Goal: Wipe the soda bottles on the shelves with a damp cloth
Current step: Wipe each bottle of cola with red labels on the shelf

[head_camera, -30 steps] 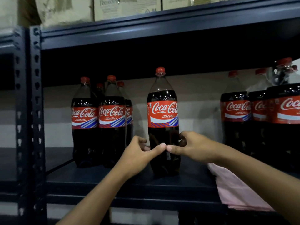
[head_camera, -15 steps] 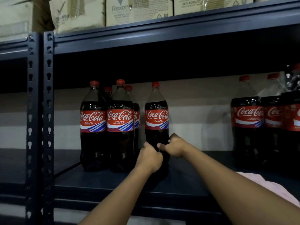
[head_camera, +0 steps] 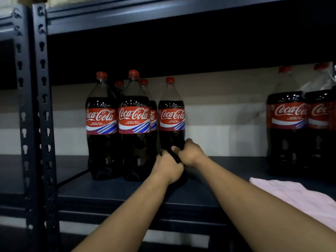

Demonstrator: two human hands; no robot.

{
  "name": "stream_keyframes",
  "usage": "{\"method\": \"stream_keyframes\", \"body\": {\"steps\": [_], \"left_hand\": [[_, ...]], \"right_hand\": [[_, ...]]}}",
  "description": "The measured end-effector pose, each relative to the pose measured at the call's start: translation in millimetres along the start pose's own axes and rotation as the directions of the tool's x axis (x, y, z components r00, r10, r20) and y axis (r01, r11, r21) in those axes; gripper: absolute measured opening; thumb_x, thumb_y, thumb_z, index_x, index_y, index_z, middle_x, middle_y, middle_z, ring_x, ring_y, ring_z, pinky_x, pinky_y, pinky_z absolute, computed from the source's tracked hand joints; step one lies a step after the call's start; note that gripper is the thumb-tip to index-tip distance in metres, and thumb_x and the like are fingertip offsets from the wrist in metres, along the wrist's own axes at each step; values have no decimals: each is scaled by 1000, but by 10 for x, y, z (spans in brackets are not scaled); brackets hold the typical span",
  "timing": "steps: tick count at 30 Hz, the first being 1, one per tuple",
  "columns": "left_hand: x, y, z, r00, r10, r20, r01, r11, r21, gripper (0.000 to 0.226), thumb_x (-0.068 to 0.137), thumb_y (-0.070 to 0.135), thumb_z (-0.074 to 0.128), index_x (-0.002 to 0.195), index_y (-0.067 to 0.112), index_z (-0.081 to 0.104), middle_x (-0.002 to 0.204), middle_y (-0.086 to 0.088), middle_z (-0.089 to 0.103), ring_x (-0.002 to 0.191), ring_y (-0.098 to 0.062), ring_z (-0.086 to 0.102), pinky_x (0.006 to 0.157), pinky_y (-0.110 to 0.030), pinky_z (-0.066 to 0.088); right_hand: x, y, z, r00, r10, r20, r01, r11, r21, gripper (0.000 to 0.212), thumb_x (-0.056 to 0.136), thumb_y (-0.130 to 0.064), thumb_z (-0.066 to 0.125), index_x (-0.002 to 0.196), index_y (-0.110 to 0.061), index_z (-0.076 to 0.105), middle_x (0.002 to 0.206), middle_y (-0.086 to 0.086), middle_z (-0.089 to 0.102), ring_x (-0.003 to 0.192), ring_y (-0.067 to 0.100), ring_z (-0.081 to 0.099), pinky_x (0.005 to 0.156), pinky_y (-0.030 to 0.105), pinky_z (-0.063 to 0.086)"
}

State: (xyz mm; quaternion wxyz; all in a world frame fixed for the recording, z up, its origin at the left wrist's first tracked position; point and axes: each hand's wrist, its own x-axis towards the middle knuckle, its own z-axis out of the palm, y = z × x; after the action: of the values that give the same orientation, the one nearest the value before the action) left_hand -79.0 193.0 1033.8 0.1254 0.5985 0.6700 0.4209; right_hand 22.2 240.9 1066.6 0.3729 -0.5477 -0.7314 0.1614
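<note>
Dim storeroom, pale wall [head_camera: 218, 124] behind a dark metal shelf [head_camera: 109, 190]. We see a slotted upright [head_camera: 42, 106] at the left and the upper shelf beam [head_camera: 145, 17] overhead.

Containers: all are large soda bottles with red caps on and red labels. Dark cola fills each to the shoulder, and the necks are clear.
- The left cluster [head_camera: 118, 124] has two bottles in front, touching side by side. Two more stand behind them, mostly hidden, with only caps and label edges showing.
- One single bottle [head_camera: 171, 117] stands upright on the shelf, just beside the cluster's right side.
- The right group [head_camera: 287, 124] stands well apart at the frame edge, with crinkled clear film above it.

Hands: both are on the single bottle's lower body. Our left hand [head_camera: 168, 168] curls round its lower left side. Our right hand [head_camera: 189, 153] grips from the right, thumb across the front. Together they hide the bottle's base.

The pink cloth [head_camera: 294, 197] lies flat on the shelf at the right, below the right group. It is partly covered by our right forearm and apart from both hands.
</note>
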Motion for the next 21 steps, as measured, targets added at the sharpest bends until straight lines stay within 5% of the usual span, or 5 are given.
{"method": "stream_keyframes", "body": {"steps": [6,14,18,21], "left_hand": [[8,-5,-2,1000,6,6,-6,999,31,65,95,28,64,148,-2,43,146,-26,53,136,-42,52,110,-38,44],[-353,170,-82,988,151,-43,-140,972,188,41,99,14,59,136,0,47,141,-22,42,125,-45,56,104,-45,45],[-415,352,-59,947,306,-97,-297,950,95,29,98,23,66,121,9,56,125,-16,57,112,-37,62,83,-38,45],[-410,654,67,936,339,-98,-347,934,-85,31,98,27,68,124,12,59,121,-6,66,107,-23,64,84,-31,46]], "right_hand": [[1,14,47,1000,4,-3,-4,1000,23,53,102,-45,56,134,-4,45,134,18,61,121,36,59,84,34,45],[-298,-72,-144,993,-71,-91,58,989,-133,53,99,-39,58,138,-4,46,139,21,56,127,38,56,97,39,48],[-510,-200,-699,967,-208,-145,166,952,-256,44,95,-36,58,130,-11,59,134,15,63,122,35,59,96,39,52],[-653,-57,-1144,947,-218,-237,160,957,-242,42,94,-37,58,131,-18,61,132,7,64,120,30,59,96,40,51]]}}
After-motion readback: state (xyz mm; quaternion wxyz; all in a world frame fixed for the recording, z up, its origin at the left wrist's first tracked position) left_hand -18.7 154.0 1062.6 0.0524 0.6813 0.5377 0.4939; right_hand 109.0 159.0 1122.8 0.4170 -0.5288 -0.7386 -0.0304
